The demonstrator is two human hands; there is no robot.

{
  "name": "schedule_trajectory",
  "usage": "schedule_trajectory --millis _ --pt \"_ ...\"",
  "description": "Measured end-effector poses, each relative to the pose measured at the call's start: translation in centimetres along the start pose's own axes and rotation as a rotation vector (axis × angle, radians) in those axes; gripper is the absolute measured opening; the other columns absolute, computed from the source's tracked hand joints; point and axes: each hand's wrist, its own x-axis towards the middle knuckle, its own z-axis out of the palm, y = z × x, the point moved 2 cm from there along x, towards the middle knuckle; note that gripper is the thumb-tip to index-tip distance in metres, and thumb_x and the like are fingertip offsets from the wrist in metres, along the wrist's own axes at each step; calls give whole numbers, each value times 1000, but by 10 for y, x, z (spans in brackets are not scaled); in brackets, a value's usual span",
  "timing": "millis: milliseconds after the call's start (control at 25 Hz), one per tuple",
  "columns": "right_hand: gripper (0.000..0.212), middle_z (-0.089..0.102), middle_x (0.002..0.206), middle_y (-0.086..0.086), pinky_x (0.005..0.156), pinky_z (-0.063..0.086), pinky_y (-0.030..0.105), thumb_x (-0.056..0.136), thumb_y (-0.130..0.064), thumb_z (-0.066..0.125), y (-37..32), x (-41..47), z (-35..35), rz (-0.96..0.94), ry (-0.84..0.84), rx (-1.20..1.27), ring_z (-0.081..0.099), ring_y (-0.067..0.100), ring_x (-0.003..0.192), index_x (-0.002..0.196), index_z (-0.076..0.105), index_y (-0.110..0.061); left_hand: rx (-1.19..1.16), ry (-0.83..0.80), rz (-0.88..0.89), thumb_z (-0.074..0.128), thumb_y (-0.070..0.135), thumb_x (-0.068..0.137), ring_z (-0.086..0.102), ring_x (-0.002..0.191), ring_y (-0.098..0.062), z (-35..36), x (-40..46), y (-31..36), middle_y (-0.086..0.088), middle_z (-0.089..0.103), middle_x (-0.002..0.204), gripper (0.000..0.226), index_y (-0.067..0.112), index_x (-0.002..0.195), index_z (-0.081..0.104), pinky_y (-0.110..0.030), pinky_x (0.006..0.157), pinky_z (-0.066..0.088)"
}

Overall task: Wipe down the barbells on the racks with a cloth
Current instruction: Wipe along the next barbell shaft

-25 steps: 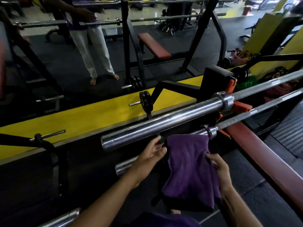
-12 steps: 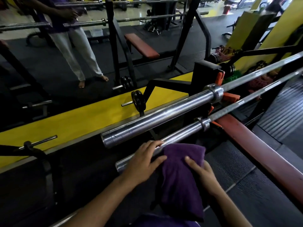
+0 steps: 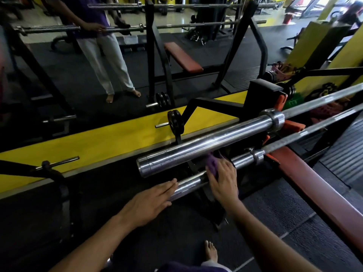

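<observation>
I see a black rack (image 3: 261, 91) carrying two barbells on orange hooks (image 3: 294, 127). The upper barbell (image 3: 206, 146) rests with its thick chrome sleeve jutting out toward me; the lower barbell (image 3: 243, 159) sits just below and nearer me. Under them runs a reddish padded bench (image 3: 318, 191), slanting away to the right. The floor (image 3: 275, 216) is dark rubber matting, with a bare foot (image 3: 211, 251) standing on it at the bottom edge. A small black plate (image 3: 175, 122) hangs on a peg of the rack's frame, against the yellow strip (image 3: 94, 146) behind.
</observation>
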Motion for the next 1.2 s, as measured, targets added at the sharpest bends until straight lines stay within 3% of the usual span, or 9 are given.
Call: schedule_trajectory --millis 80,160,360,480,600,760,920,1080,1200 --pt "47 65 129 3 118 23 44 96 -45 48 20 -1 10 -145 -13 -152 51 22 130 129 62 -15 36 72 3 25 48 107 24 149 -3 6 -2 -2 14 12 168 59 26 162 16 -20 115 32" --pt "44 68 127 3 125 8 49 98 -44 46 29 13 2 -198 -13 -276 54 22 132 126 64 -15 34 86 1 28 44 108 28 149 -5 11 -2 -3 11 15 168 58 24 162 17 -21 116 32" --pt "38 72 100 8 113 32 48 90 -42 48 -14 14 33 -152 -33 -333 65 29 104 98 69 -13 26 112 29 30 43 109 33 147 -8 10 -1 -3 6 22 167 57 19 160 25 -22 117 32" --pt "45 62 131 6 119 27 51 88 -34 57 -24 -32 45 -416 -151 -255 53 24 129 126 64 -11 46 129 63 37 40 106 39 142 -12 6 1 -2 0 34 162 56 17 157 34 -25 113 39" --pt "53 53 147 -1 121 23 45 93 -41 56 18 -25 13 -528 -162 -339 45 20 140 140 58 -18 25 103 74 37 40 108 34 147 -11 8 -1 -2 5 23 167 58 19 160 25 -27 116 37" --pt "47 63 125 -4 108 31 50 88 -52 48 54 28 -11 -367 -111 -487 54 26 124 123 65 -26 12 79 43 36 40 109 28 149 -8 9 -2 -3 10 15 168 58 22 162 19 -26 117 34" --pt "32 64 103 -4 109 29 53 88 -45 48 4 16 18 -171 37 -411 57 26 108 103 66 -25 4 79 45 37 40 109 30 149 -9 9 0 -4 8 19 168 57 20 161 22 -27 117 36" --pt "43 59 132 1 121 18 55 88 -37 54 -32 -55 59 -339 -12 -222 49 25 131 125 64 -18 33 64 15 38 43 106 33 146 -8 6 -1 -4 6 24 164 56 23 158 31 -23 117 33" --pt "51 54 141 6 121 16 58 87 -38 53 11 -32 36 -348 26 -273 46 28 137 132 61 -16 28 37 -6 33 44 108 18 149 -1 2 0 0 10 15 167 58 24 161 22 -8 118 10"
